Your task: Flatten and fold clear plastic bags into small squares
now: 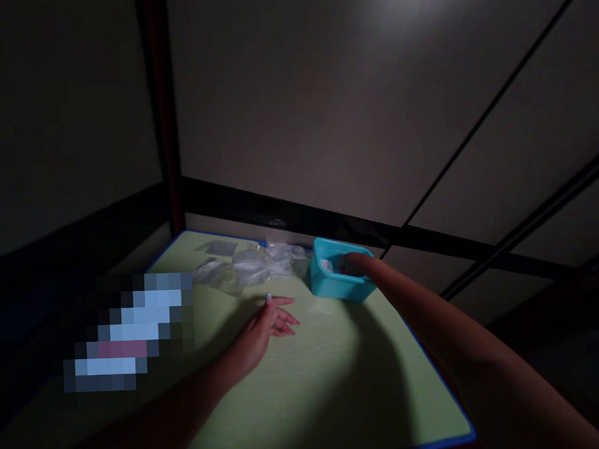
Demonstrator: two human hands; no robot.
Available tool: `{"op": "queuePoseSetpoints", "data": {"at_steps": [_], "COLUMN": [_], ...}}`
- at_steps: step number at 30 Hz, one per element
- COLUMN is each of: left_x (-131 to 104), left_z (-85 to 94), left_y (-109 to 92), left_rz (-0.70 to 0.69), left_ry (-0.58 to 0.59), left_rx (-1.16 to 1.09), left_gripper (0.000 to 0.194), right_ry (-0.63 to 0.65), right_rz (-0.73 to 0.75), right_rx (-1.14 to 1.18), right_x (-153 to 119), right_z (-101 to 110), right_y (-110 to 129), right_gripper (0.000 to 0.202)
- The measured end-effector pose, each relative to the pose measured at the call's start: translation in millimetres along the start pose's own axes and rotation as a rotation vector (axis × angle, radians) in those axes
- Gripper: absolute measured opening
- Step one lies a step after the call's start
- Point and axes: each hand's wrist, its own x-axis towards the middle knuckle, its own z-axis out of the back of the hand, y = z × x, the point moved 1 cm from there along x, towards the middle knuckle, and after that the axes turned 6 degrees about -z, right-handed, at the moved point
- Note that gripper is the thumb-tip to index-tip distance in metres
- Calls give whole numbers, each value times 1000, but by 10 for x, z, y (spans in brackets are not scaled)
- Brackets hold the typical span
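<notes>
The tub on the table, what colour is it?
The tub is turquoise, as the head view shows.

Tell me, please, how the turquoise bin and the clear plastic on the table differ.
The bin is turquoise, while the plastic is clear. The bin stands with its opening upward and holds its shape; the plastic lies loose and crumpled. The right hand reaches into the bin, while the open left hand is near the plastic but apart from it. Both are on the green table.
</notes>
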Motion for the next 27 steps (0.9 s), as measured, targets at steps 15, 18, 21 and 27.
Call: {"op": "queuePoseSetpoints", "data": {"at_steps": [15,18,21,27], "left_x": [25,101,155,100], "left_z": [227,373,451,376], "left_y": [-207,-133,-97,-134], "left_rz": [-183,-61,17,69], "left_ry": [-137,-183,-163,-25], "left_rx": [1326,1445,1473,1451], "left_gripper": [52,63,66,66], "right_ry": [-249,-255,-145,-22], "right_rz": [404,509,473,224], "right_rx": [-151,-87,57,146], "right_x": [-227,-241,-106,251], "right_z": [739,601,339,-239], "right_y": [798,1249,1613,1854], "right_gripper": [29,36,44,60]}}
